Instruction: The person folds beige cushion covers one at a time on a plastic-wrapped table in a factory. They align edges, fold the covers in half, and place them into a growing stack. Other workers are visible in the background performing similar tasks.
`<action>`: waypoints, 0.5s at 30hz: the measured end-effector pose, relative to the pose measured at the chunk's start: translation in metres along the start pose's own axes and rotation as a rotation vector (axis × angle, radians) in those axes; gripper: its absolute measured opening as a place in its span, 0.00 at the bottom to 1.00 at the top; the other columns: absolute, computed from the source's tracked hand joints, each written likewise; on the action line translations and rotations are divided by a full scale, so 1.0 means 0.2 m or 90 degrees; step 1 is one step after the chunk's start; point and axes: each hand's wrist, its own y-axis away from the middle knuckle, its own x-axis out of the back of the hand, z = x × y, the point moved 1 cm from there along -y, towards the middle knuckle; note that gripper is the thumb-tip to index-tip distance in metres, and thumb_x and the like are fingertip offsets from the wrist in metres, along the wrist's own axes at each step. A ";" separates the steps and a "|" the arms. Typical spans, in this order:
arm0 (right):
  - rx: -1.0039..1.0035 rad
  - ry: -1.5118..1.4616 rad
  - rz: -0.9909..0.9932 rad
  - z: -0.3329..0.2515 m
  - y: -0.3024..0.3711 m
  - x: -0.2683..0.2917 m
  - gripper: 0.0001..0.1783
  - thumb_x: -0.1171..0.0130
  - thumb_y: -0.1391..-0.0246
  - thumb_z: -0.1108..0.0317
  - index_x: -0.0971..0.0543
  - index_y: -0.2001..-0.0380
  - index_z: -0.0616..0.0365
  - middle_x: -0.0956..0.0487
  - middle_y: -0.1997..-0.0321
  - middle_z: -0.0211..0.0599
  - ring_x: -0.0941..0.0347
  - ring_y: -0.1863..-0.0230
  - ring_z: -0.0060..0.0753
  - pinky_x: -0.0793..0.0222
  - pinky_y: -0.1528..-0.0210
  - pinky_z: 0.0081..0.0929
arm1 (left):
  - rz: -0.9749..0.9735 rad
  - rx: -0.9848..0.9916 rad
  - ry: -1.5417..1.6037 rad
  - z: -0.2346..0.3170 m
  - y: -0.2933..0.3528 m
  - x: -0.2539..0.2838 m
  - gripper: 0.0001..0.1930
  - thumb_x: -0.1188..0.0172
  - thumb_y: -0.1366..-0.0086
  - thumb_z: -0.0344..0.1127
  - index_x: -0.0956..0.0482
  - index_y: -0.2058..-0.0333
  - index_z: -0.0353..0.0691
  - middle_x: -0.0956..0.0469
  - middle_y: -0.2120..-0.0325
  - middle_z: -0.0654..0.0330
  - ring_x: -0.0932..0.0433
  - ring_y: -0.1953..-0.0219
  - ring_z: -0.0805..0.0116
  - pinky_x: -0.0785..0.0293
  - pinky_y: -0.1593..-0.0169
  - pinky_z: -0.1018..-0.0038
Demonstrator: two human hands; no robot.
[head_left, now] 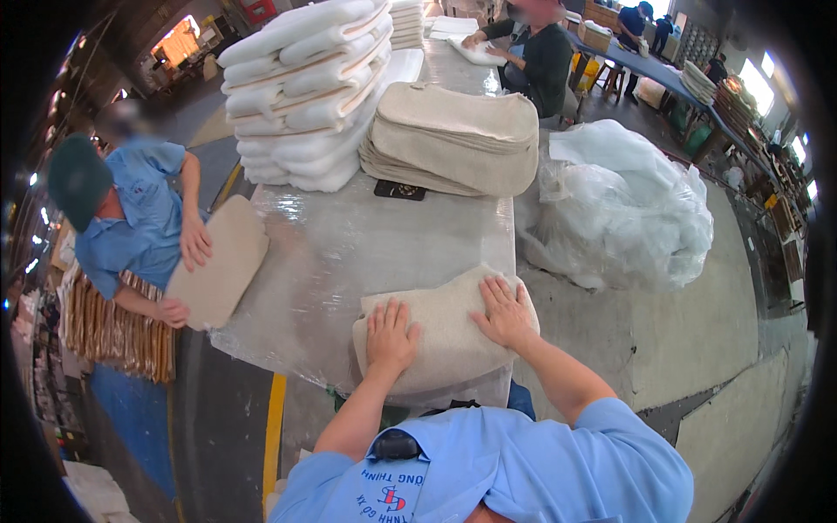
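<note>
A beige fabric piece, cushion-shaped with rounded corners (445, 353), lies on the plastic-covered table (323, 235) close in front of me. My left hand (392, 338) rests flat on its left part with the fingers stretched out. Toward its right end, my right hand (504, 312) also presses flat, fingers spread. Neither hand grips anything. Beyond them sits a pile of similar beige pieces (453, 131), with a small flat black object (399, 190) at its near edge. What is inside the fabric piece, if anything, is hidden.
A tall stack of white padding (305, 96) stands far left on the table. At the left edge, a co-worker (131, 209) holds a beige panel (222, 261). A large plastic bag of white filling (619, 209) sits to the right. Another person (532, 61) handles white material at the far end.
</note>
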 end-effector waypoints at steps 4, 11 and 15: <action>-0.055 -0.017 0.007 -0.06 -0.01 0.05 0.47 0.47 0.33 0.35 0.40 0.21 0.52 0.45 0.15 0.49 0.59 0.13 0.53 0.64 0.17 0.66 | 0.065 0.197 -0.075 -0.17 0.08 0.08 0.46 0.46 0.28 0.66 0.43 0.23 0.41 0.44 0.22 0.45 0.47 0.21 0.42 0.55 0.21 0.44; -0.321 -0.192 0.053 0.08 0.02 0.03 0.59 0.36 0.43 0.31 0.44 0.21 0.54 0.37 0.23 0.63 0.34 0.26 0.66 0.33 0.30 0.55 | 0.021 0.366 0.293 -0.28 0.14 0.07 0.54 0.37 0.35 0.69 0.46 0.25 0.35 0.33 0.34 0.28 0.27 0.35 0.32 0.29 0.34 0.47; -0.359 -0.201 -0.014 0.09 -0.06 0.07 0.58 0.35 0.45 0.31 0.42 0.22 0.55 0.23 0.34 0.64 0.24 0.34 0.64 0.26 0.36 0.52 | -0.004 0.431 0.341 -0.31 0.06 0.07 0.49 0.36 0.36 0.69 0.35 0.33 0.30 0.24 0.41 0.32 0.22 0.38 0.35 0.26 0.37 0.50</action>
